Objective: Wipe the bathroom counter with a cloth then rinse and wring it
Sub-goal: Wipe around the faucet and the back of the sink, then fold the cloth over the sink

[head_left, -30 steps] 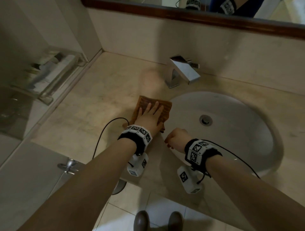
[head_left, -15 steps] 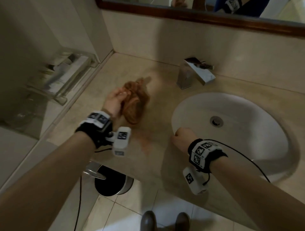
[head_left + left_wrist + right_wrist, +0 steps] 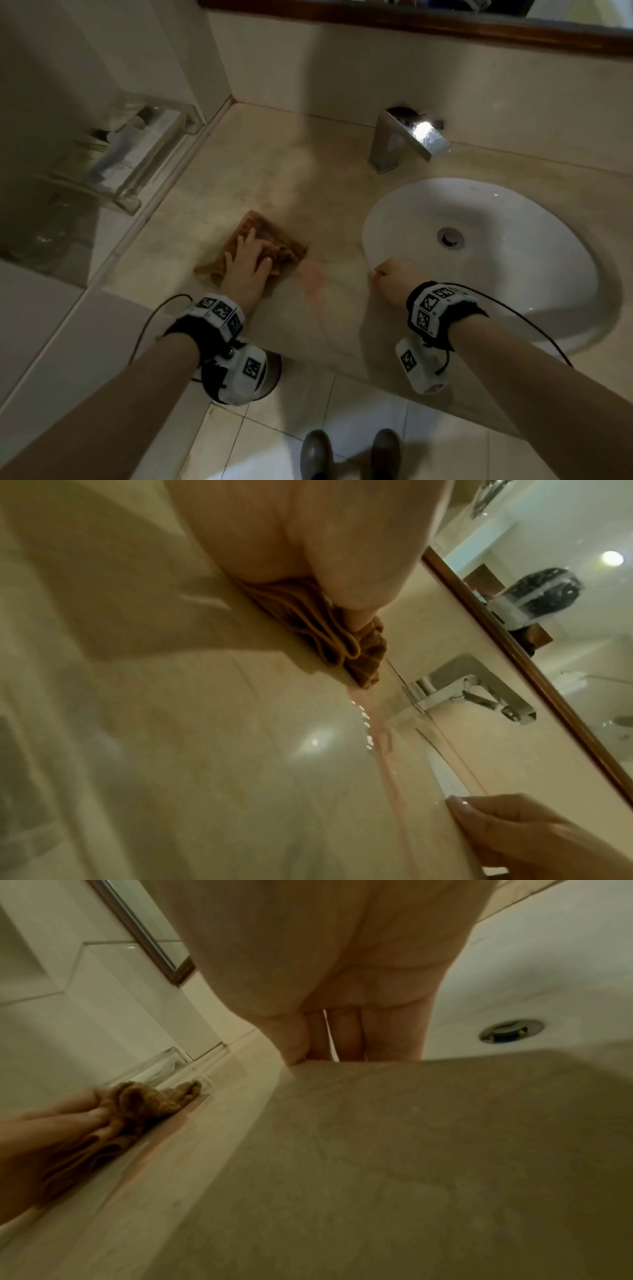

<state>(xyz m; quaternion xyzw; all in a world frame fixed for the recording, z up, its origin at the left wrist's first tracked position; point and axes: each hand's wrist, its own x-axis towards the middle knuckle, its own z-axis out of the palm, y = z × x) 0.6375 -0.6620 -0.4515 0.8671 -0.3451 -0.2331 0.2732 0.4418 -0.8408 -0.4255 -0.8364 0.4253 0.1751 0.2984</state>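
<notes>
Pressing hand: left hand (image 3: pixel 247 263) flat on the cloth (image 3: pixel 262 240), lower centre-left of the head view.
Left fingers: fingers (image 3: pixel 244 244) straight and slightly spread on top of the cloth, not curled round it; thumb tip lies on the cloth's right part.
Cloth: brown, crumpled, on the tabletop (image 3: pixel 239 164); it sticks out past the fingertips toward upper left, past the thumb toward the right, and a flap shows left of the wrist.
Cloth, left wrist view: bunched folds (image 3: pixel 329 631) squeezed under the palm (image 3: pixel 308 534), centre of frame, touching the tabletop (image 3: pixel 205 750).
Cloth, right wrist view: cloth (image 3: pixel 143 1104) at lower left under the left hand (image 3: pixel 51 1129), folds bulging out beyond the fingertips.
Right hand: right hand (image 3: pixel 394 277) in a loose fist, knuckles on the tabletop at the near-left rim of the sink (image 3: pixel 513 205); fingers (image 3: pixel 346 1031) curled together, holding nothing, well apart from the cloth.
Smear: pinkish streak (image 3: pixel 313 281) on the tabletop between the two hands, just right of the cloth.
Faucet: chrome faucet (image 3: pixel 407 140) upper centre-right, behind the sink.
Drain: drain (image 3: pixel 450 237) in the sink's middle.
Tray: clear tray (image 3: pixel 137 161) at left by the wall, contents blurred.
Mirror: wood-framed mirror (image 3: pixel 445 20) along the top edge.
Floor: shoes (image 3: pixel 349 455) at bottom centre on tiles.
</notes>
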